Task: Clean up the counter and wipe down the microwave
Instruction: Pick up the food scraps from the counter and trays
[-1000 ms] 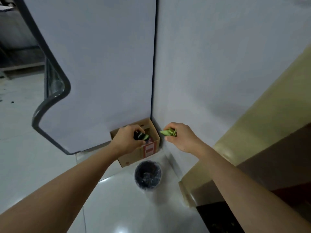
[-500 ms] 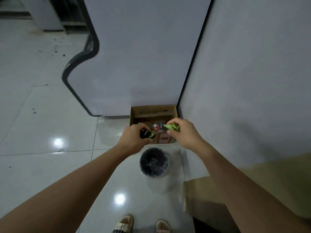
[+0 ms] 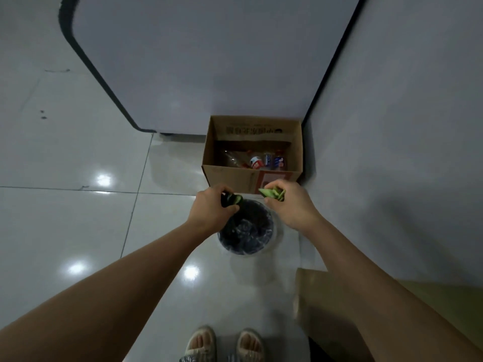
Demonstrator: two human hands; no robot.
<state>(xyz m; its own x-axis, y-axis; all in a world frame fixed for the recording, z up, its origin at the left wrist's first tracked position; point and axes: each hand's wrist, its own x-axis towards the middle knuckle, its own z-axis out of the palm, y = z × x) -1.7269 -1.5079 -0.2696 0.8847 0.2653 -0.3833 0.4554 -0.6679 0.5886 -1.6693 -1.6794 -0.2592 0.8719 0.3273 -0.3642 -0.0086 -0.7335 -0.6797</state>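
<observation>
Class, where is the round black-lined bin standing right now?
In the head view the bin stands on the tiled floor at centre, just in front of the cardboard box, below the left hand and right hand.

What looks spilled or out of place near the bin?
Nothing stands out. Both hands hold green scraps over the lined bin, none on the floor. The cardboard box behind it sits upright with bottles inside.

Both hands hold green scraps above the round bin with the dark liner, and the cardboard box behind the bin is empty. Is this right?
Not quite. The head view shows the cardboard box is not empty: plastic bottles lie inside. The rest stands: left hand and right hand hold green scraps above the bin.
</observation>
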